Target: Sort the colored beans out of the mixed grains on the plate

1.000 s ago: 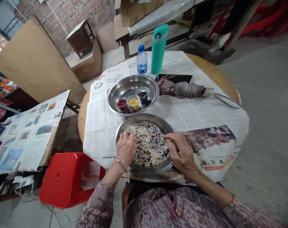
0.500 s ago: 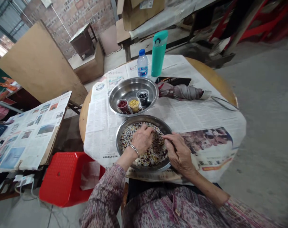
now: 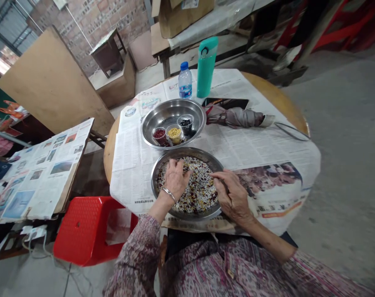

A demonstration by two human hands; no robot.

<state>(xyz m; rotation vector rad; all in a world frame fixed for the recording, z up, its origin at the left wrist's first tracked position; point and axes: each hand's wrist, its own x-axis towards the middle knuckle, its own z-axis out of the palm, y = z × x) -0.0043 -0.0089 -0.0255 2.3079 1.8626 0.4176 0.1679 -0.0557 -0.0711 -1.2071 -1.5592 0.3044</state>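
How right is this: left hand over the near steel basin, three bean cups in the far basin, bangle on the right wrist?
Wrong wrist: the head view shows the bangle on the left one. The left hand is over the near steel basin, and three bean cups are in the far basin.

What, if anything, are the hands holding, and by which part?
The left hand shows no clear hold over the mixed grains; the right hand is at the near bowl's rim, its grip unclear.

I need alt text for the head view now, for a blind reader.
The left hand is over a steel bowl of mixed grains, the right hand at its right side. Behind it, a steel basin holds three cups of red, yellow and black beans.
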